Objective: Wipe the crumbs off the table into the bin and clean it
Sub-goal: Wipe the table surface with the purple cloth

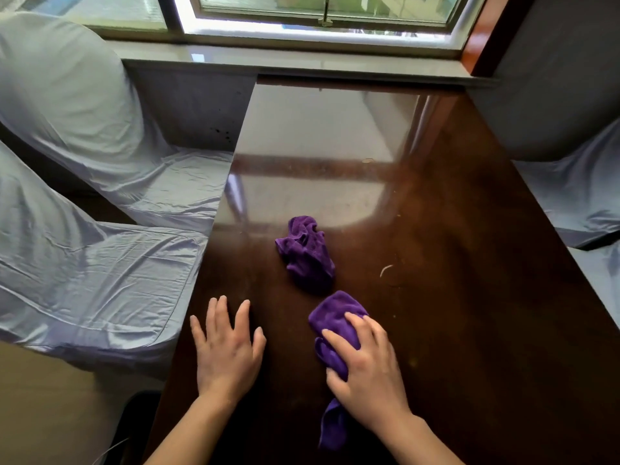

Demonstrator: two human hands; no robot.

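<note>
Cloth [335,327] under right hand [365,367] (left hand [228,350] flat beside) on table [453,297].

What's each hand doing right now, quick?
Left hand: open, flat on the table, holding nothing.
Right hand: closed on a purple cloth, pressing it on the table.

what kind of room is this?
Probably a dining room, maybe in a restaurant: a glossy dark wooden table set against a window, with chairs in pale fabric covers on both sides. Two purple cloths; the right hand presses one.
</note>
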